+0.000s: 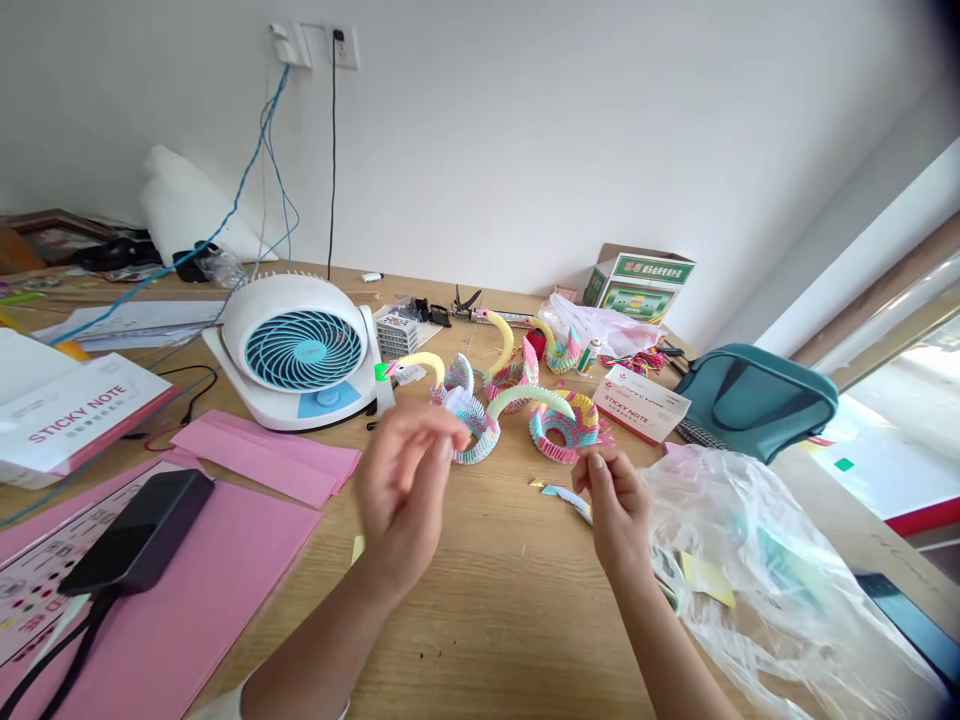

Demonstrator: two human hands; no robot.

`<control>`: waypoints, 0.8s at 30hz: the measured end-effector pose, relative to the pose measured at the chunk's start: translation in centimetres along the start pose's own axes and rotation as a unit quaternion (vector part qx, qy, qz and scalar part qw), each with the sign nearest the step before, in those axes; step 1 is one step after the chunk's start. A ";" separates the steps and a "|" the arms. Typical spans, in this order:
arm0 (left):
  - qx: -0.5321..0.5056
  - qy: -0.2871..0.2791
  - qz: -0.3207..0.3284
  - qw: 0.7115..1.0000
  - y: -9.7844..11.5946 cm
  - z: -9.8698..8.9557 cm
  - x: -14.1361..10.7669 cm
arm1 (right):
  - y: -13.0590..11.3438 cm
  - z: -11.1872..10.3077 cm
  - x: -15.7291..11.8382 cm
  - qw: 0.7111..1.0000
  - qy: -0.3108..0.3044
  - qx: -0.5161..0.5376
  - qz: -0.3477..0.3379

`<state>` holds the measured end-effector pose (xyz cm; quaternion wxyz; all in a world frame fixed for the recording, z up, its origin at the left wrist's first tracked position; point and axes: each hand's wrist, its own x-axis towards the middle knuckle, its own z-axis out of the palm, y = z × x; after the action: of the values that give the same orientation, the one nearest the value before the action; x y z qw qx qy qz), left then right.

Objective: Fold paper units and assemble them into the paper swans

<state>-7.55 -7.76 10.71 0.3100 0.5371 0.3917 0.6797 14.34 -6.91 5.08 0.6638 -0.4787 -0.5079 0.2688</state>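
Pink paper sheets (262, 458): lay just in front of the white desk fan (296, 350).
Left hand (405, 495): raised right of the fan, fingers bunched narrow; whether it held anything, I could not tell.
Folded-paper swans (474, 430): stood clustered right of the fan, just beyond the hands.
Right hand (611, 510): farther right of the fan, fingertips pinched narrow; its hold was too small to tell.
Plastic bag (757, 570): lay farthest right of the fan.

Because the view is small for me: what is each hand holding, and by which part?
It cannot be told. The right hand has its fingers pinched together, the left hand is raised, and no held thing shows clearly.
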 end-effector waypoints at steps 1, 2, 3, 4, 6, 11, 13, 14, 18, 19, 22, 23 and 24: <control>-0.005 -0.035 0.011 0.999 -1.0 1.5 1.7 | 0.8 -0.1 0.7 1.000 0.021 0.012 0.009; -0.007 -0.074 0.011 0.997 -2.2 2.8 3.2 | 1.4 -0.2 1.3 0.999 0.034 0.023 0.017; -0.011 -0.089 0.011 0.996 -3.4 3.8 4.4 | 1.9 -0.3 1.9 0.998 0.043 0.033 0.026; -0.008 -0.106 0.009 0.994 -4.7 4.6 5.4 | 2.4 -0.3 2.4 0.998 0.044 0.038 0.036; 0.021 -0.151 -0.004 0.988 -7.3 5.7 6.9 | 3.1 -0.2 3.3 0.997 0.030 0.041 0.059; 0.083 -0.187 -0.018 0.979 -10.7 7.5 8.2 | 4.4 0.9 4.6 0.993 -0.003 0.065 0.095; 0.085 -0.199 -0.014 0.976 -11.0 7.7 8.2 | 4.6 1.1 4.8 0.992 -0.010 0.079 0.095; 0.083 -0.198 -0.016 0.977 -11.2 7.7 8.2 | 4.7 1.2 4.8 0.992 -0.011 0.085 0.095; 0.060 -0.184 -0.038 0.980 -12.0 7.2 8.2 | 4.9 1.3 4.9 0.987 -0.002 0.125 0.102; 0.053 -0.180 -0.044 0.981 -12.2 7.1 8.4 | 4.8 1.3 4.9 0.985 -0.001 0.137 0.102; 0.046 -0.181 -0.042 0.981 -12.4 7.2 8.8 | 4.4 1.5 5.0 0.983 -0.003 0.155 0.098; 0.050 -0.186 -0.034 0.981 -12.2 7.4 8.9 | 4.2 1.6 5.1 0.983 -0.006 0.153 0.098; 0.054 -0.191 -0.024 0.980 -11.9 7.7 9.0 | 4.0 1.7 5.1 0.984 -0.010 0.151 0.098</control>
<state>-2.15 7.29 5.64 0.3661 0.6630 0.3744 0.5350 15.01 -0.41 3.58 0.6940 -0.4178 -0.4189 0.4103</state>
